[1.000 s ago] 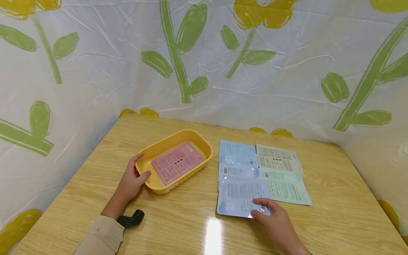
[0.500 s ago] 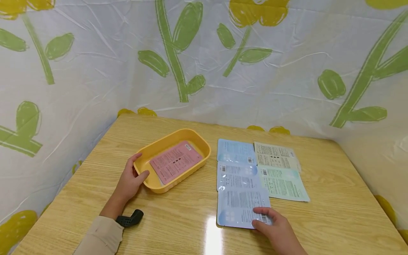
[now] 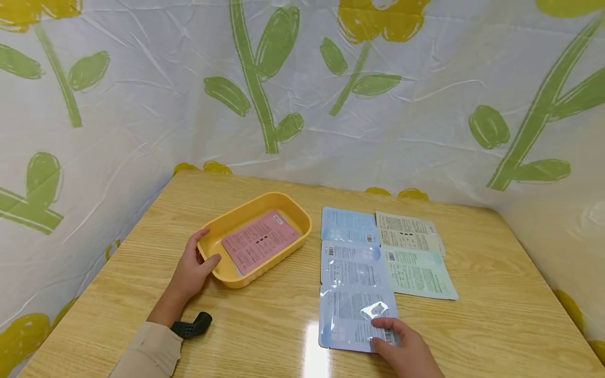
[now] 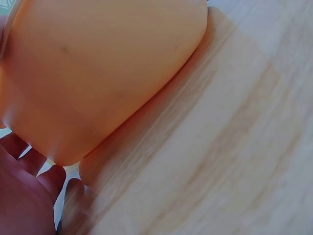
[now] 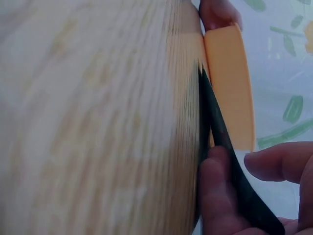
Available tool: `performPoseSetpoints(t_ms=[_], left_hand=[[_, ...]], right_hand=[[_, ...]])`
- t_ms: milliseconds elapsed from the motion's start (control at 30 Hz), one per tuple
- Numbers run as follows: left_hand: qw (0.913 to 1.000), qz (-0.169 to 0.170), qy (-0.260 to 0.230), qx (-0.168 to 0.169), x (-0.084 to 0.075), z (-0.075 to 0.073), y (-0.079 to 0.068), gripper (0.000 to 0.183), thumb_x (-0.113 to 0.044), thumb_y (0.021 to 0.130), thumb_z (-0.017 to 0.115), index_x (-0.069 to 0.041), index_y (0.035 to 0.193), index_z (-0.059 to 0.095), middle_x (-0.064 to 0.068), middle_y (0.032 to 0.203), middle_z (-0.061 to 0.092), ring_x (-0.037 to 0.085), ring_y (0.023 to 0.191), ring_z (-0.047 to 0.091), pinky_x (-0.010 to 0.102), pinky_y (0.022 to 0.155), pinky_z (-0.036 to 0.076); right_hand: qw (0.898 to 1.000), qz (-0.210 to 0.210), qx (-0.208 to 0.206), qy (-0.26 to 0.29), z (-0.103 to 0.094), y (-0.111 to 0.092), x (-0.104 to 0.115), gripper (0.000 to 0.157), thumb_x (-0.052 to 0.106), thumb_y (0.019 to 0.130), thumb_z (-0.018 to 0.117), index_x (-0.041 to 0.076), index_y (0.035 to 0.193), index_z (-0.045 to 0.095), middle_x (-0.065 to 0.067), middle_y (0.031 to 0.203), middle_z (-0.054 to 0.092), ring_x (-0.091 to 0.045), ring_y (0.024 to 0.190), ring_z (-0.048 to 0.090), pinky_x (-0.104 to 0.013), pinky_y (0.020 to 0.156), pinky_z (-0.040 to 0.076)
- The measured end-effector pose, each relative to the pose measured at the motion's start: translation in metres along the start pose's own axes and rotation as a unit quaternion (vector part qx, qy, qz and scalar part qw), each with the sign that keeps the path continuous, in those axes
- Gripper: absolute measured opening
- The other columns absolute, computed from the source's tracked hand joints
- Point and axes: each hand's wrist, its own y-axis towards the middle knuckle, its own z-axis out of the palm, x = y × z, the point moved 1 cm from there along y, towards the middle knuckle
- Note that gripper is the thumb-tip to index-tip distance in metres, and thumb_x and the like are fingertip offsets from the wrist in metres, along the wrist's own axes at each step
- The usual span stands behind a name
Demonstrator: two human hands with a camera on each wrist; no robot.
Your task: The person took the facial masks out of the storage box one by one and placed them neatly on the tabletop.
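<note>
My left hand (image 3: pixel 191 269) holds the near-left end of a yellow plastic tray (image 3: pixel 294 211), its thumb over the rim. A pink sheet mask packet (image 3: pixel 260 240) lies inside the tray. With my right hand (image 3: pixel 407 344) I pinch the near right corner of a light blue sheet mask packet (image 3: pixel 347 317), which shines with glare. In the right wrist view this packet (image 5: pixel 222 132) is seen edge-on, tilted up from the table, between the fingers and thumb. Its far edge meets a lavender-blue packet (image 3: pixel 352 270).
Beyond lie a sky-blue packet (image 3: pixel 347 223), a cream packet (image 3: pixel 408 231) and a green packet (image 3: pixel 420 275), set edge to edge or slightly overlapping. A wooden table (image 3: pixel 264 325) carries everything. A flowered cloth (image 3: pixel 179 105) hangs behind and at both sides.
My right hand has drawn the near light blue packet towards me, uncovering more of the lavender-blue one. My left hand stays on the tray. The head view has shifted slightly.
</note>
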Motion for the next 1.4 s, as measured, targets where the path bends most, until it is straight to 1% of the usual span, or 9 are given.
performPoseSetpoints(t_ms=[200,400,600,900,1000,1200,1400], left_hand=[[0.9999,0.003,-0.010,0.002,-0.0010,0.0006,-0.0002,0.069,0.002,0.096,0.056,0.004,0.153,0.016,0.027,0.158,0.018,0.043,0.142,0.030,0.010,0.094,0.040],[1.0000,0.001,-0.007,0.002,-0.0019,0.0005,-0.0007,0.069,0.002,0.096,0.056,0.003,0.153,0.017,0.026,0.159,0.017,0.042,0.142,0.030,0.011,0.095,0.039],[1.0000,-0.002,-0.007,0.004,-0.0022,0.0005,-0.0011,0.069,0.001,0.096,0.056,0.003,0.153,0.016,0.026,0.159,0.017,0.042,0.142,0.030,0.009,0.093,0.040],[1.0000,-0.003,0.000,0.000,-0.0021,0.0008,-0.0010,0.069,0.001,0.096,0.057,0.002,0.153,0.017,0.025,0.159,0.018,0.041,0.142,0.031,0.010,0.095,0.039],[1.0000,-0.003,-0.003,0.000,-0.0025,0.0008,-0.0012,0.069,0.001,0.096,0.057,0.002,0.153,0.017,0.026,0.159,0.018,0.041,0.142,0.031,0.010,0.095,0.039],[1.0000,-0.003,-0.005,0.001,-0.0029,0.0008,-0.0008,0.070,0.001,0.096,0.057,0.003,0.153,0.017,0.027,0.158,0.018,0.043,0.141,0.032,0.008,0.092,0.040],[0.9999,0.002,-0.012,0.002,-0.0022,0.0006,-0.0005,0.070,0.002,0.096,0.057,0.003,0.153,0.016,0.027,0.158,0.019,0.043,0.141,0.032,0.009,0.092,0.041]], right_hand=[[0.999,-0.012,0.004,-0.043,0.0018,-0.0017,0.0012,0.041,0.026,0.081,0.080,0.010,0.117,0.068,-0.014,0.117,0.062,-0.030,0.097,0.052,-0.051,0.093,0.042],[0.997,-0.023,0.009,-0.080,0.0028,-0.0016,0.0024,0.041,0.027,0.080,0.080,0.010,0.116,0.069,-0.016,0.117,0.063,-0.031,0.096,0.053,-0.058,0.098,0.042],[0.993,-0.046,0.003,-0.107,0.0032,-0.0043,0.0031,0.038,0.022,0.079,0.078,0.009,0.114,0.069,-0.016,0.114,0.065,-0.030,0.094,0.054,-0.057,0.097,0.042],[0.987,-0.085,-0.006,-0.134,0.0035,-0.0060,0.0002,0.036,0.021,0.078,0.080,0.014,0.112,0.069,-0.007,0.112,0.068,-0.023,0.093,0.057,-0.049,0.095,0.046],[0.984,-0.099,-0.007,-0.149,0.0035,-0.0056,-0.0014,0.038,0.022,0.078,0.081,0.014,0.112,0.068,-0.008,0.110,0.069,-0.022,0.091,0.058,-0.048,0.094,0.047],[0.981,-0.090,0.017,-0.172,0.0046,-0.0034,0.0004,0.051,0.029,0.074,0.086,0.013,0.117,0.065,-0.009,0.109,0.067,-0.024,0.089,0.057,-0.046,0.090,0.049],[0.977,-0.096,0.022,-0.192,0.0053,-0.0022,0.0031,0.054,0.031,0.073,0.087,0.010,0.117,0.063,-0.009,0.106,0.067,-0.024,0.086,0.057,-0.044,0.086,0.051]])
